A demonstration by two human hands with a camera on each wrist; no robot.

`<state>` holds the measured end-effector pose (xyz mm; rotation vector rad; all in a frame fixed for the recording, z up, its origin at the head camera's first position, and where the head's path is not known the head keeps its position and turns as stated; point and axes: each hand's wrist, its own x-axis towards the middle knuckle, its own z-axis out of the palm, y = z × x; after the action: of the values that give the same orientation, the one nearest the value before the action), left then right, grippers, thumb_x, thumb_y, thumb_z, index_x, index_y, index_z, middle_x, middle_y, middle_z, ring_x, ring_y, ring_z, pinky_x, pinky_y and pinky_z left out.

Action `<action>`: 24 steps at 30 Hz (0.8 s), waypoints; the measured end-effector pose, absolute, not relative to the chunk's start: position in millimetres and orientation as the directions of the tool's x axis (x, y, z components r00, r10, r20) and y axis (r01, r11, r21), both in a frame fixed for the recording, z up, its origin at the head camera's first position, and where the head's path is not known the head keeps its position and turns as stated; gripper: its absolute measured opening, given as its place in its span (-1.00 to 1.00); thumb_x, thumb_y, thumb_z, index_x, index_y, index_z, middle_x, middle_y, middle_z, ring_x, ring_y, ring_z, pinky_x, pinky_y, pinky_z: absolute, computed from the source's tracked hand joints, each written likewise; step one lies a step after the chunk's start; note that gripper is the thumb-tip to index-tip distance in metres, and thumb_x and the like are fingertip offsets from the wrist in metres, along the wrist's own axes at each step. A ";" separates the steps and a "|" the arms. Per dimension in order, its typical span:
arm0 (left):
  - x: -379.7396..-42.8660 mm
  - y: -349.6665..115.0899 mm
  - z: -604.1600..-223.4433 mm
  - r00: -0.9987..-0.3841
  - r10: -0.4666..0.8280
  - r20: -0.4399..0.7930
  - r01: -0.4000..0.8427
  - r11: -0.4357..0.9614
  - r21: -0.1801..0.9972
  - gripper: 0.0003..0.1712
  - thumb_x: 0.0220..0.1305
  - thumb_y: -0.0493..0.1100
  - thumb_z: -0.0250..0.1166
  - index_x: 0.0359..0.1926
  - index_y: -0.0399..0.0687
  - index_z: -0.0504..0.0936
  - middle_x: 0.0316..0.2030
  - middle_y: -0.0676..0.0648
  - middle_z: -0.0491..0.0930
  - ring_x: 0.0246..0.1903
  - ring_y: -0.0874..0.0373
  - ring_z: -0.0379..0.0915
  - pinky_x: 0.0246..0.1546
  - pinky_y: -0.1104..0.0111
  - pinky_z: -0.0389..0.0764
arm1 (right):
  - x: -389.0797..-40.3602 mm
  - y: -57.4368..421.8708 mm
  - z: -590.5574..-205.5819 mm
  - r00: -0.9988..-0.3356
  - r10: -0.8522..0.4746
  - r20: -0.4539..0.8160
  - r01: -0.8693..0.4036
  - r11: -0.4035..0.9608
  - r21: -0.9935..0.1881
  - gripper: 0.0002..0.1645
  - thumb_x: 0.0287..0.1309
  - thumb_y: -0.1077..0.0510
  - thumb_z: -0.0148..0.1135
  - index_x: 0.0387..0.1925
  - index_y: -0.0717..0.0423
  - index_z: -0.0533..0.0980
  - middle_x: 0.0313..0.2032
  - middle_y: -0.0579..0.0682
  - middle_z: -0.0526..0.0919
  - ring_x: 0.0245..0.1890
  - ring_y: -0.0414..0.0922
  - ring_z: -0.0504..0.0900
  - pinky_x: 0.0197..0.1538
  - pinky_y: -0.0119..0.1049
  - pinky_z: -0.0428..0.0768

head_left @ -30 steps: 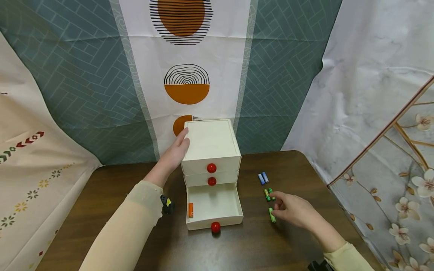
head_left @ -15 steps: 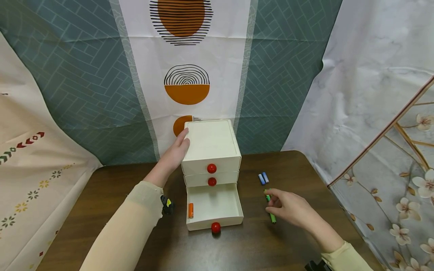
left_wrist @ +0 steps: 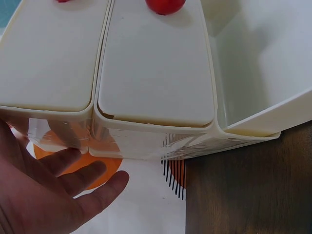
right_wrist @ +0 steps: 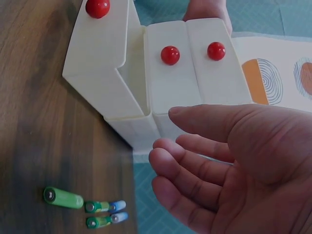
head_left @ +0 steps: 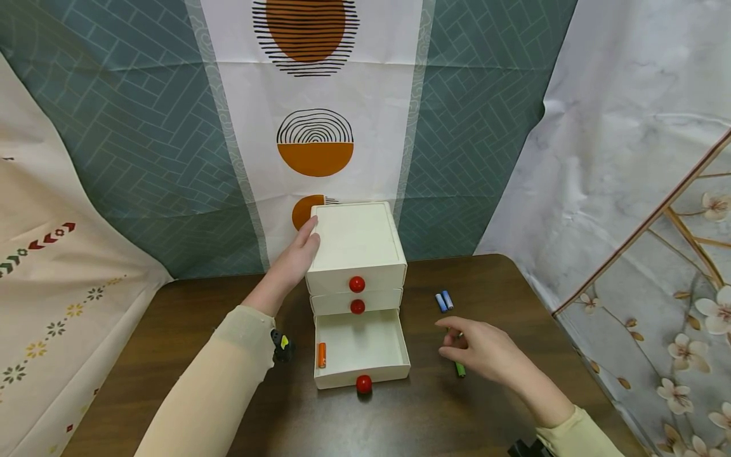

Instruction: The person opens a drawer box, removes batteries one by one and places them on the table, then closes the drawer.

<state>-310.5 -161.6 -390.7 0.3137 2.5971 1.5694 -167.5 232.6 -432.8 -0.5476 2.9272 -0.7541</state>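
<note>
My left hand (head_left: 294,257) rests against the left side and top edge of a white three-drawer cabinet (head_left: 356,238); in the left wrist view its fingers (left_wrist: 83,180) extend along the side. The bottom drawer (head_left: 365,346) is pulled out, with an orange battery (head_left: 322,355) at its left. My right hand (head_left: 485,349) hovers over the table to the right of that drawer, fingers loosely bent, thumb apart, nothing held. Beneath it lies a light green battery (right_wrist: 63,197), partly hidden in the head view. Two green batteries (right_wrist: 97,206) lie beyond, hidden by the hand there.
Two blue batteries (head_left: 441,303) lie farther back on the dark wooden table (head_left: 194,343). Red knobs (head_left: 363,384) stick out from the drawer fronts. A patterned cloth (head_left: 485,127) hangs behind the table, and a floral cloth (head_left: 639,355) borders its right side.
My right hand has shifted left over the green batteries, covering more of them. The left hand, cabinet and open drawer stay as they were.
</note>
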 end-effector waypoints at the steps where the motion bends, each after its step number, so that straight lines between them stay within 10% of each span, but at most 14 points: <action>1: -310.4 -161.6 -390.5 -0.975 0.221 0.029 0.129 0.451 0.883 -0.22 0.80 0.24 -0.25 0.84 0.31 -0.24 0.80 0.03 -0.25 0.75 -0.11 -0.30 0.68 -0.22 -0.16 | -167.4 231.4 -431.9 -0.933 -0.358 0.023 -0.325 0.815 -0.480 -0.48 0.36 0.00 0.56 0.29 -0.04 0.69 -0.23 -0.45 0.66 -0.30 -0.43 0.62 -0.15 -0.15 0.60; 24: -310.6 -160.5 -389.9 -0.976 0.217 0.029 0.127 0.455 0.881 -0.22 0.81 0.22 -0.25 0.84 0.28 -0.25 0.80 0.00 -0.26 0.75 -0.10 -0.33 0.68 -0.21 -0.18 | -167.8 210.5 -425.1 -0.905 -0.419 0.069 -0.392 0.762 -0.515 -0.54 0.40 0.01 0.54 0.27 -0.05 0.70 -0.27 -0.48 0.65 -0.32 -0.47 0.60 -0.16 -0.21 0.60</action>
<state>-310.6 -160.5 -389.9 0.3087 2.6043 1.5656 -167.8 210.5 -425.1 -0.6678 2.9021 -0.8308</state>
